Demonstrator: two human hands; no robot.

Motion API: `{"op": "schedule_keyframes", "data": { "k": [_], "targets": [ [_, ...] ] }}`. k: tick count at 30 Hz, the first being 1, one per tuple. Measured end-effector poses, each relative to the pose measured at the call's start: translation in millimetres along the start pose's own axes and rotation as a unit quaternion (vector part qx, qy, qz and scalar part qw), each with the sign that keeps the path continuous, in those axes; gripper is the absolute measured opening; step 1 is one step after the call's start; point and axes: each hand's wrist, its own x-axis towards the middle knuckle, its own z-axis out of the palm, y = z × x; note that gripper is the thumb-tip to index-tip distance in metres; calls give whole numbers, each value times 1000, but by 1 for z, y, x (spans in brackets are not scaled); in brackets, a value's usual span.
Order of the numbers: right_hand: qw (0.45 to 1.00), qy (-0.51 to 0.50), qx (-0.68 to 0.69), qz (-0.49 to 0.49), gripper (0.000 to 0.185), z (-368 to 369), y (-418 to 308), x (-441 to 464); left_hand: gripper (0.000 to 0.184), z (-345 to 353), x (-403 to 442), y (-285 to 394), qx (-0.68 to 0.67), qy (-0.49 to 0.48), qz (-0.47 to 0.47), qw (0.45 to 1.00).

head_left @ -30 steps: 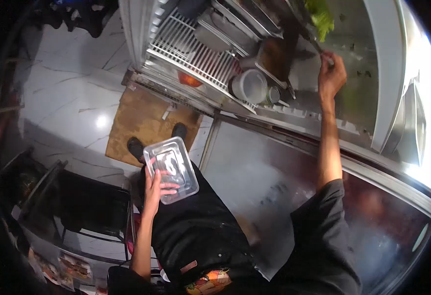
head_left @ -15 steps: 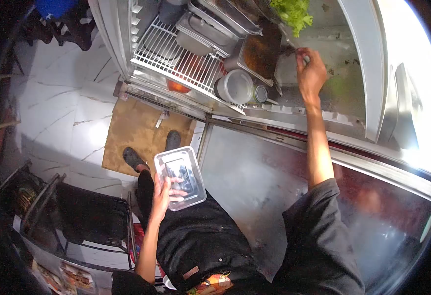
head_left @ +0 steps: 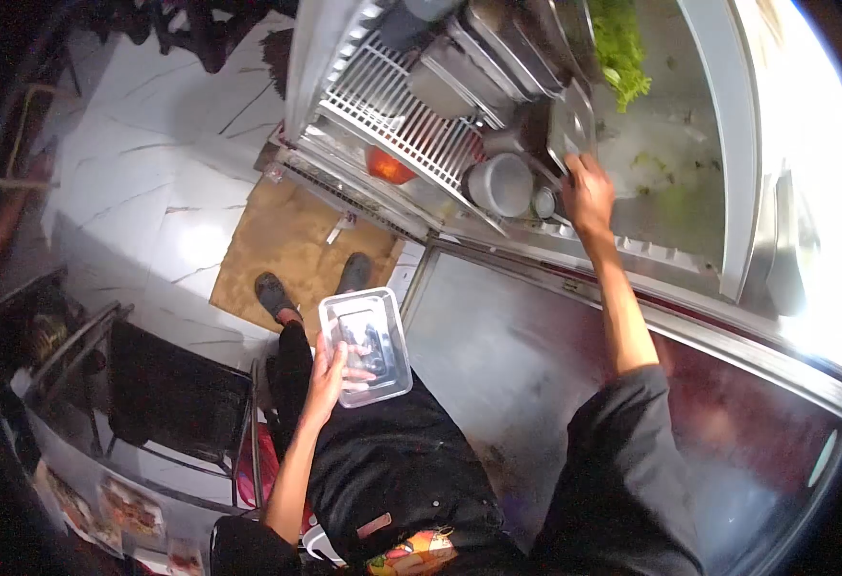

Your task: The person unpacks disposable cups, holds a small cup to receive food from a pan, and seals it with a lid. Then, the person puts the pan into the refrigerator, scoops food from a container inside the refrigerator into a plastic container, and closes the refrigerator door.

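My left hand (head_left: 330, 379) holds a clear rectangular plastic container (head_left: 382, 336) from beneath, its fingers showing through the base; it looks empty. Inside the open fridge, my right hand (head_left: 589, 197) has its fingers closed on the near end of a metal lid (head_left: 571, 125). That lid is tilted beside a deep metal pan (head_left: 528, 134), whose inside is mostly hidden now. A round plastic tub (head_left: 500, 185) and a small round can (head_left: 545, 203) stand just left of my right hand. Green lettuce (head_left: 620, 58) lies beyond it.
More metal pans (head_left: 459, 82) sit on the white wire shelf (head_left: 392, 101), with something orange-red (head_left: 389, 165) below. The fridge's lower door (head_left: 498, 326) is in front of me. A cardboard sheet (head_left: 296, 240) lies underfoot, and a black chair (head_left: 176, 394) stands at left.
My right hand has moved nearer and closed on the lid's end. The lid now stands across the pan's brown interior. My left hand keeps the container; the view has shifted slightly.
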Motion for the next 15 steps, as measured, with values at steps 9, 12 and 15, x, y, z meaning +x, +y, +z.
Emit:
{"op": "schedule_keyframes", "data": {
  "k": [9, 12, 15],
  "targets": [
    [979, 110, 123, 121, 14, -144, -116, -75, 51, -17, -4, 8, -21, 16, 13, 1000],
    [966, 23, 198, 164, 17, -197, -145, -68, 54, -24, -3, 18, -17, 17, 18, 1000],
    [977, -4, 178, 119, 21, -182, -135, -41, 49, -26, 4, 28, -11, 22, 27, 999]
  ]
}}
